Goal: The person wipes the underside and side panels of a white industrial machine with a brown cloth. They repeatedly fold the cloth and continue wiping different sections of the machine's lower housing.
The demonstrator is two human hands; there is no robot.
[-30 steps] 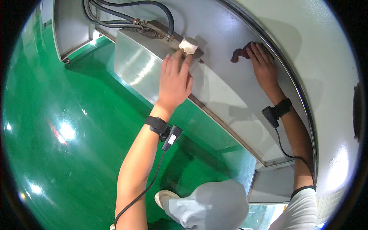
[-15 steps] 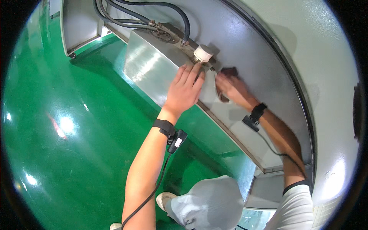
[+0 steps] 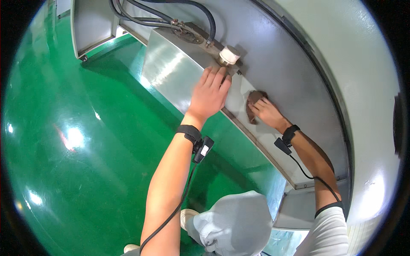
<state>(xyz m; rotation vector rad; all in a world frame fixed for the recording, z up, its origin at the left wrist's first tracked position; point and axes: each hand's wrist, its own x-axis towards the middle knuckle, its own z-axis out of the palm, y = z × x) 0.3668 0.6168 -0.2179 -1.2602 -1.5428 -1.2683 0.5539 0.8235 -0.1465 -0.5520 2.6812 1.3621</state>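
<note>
My right hand [image 3: 265, 112] presses a brown rag [image 3: 255, 97] against the pale metal ledge [image 3: 237, 91] at the base of the grey machine panel. Its fingers are bent over the cloth, which bunches out past the fingertips. My left hand [image 3: 210, 91] lies on the near end of a shiny steel tank [image 3: 164, 68], fingers stretched over its top edge. Just beyond those fingertips stands a white cap [image 3: 229, 55] on a brassy neck. Both wrists carry a black strap with a small dark device and a cable.
Black hoses [image 3: 188, 6] run to fittings on the tank's far end, beside a round plate [image 3: 188, 36]. An open panel on a caster [image 3: 83, 58] stands at the upper left. The glossy green floor [image 3: 85, 170] spreads to the left. A raised metal lip [image 3: 256, 145] edges the ledge.
My right hand and the rag have moved down along the ledge, away from the white cap. My left hand stays on the tank, nearly in place.
</note>
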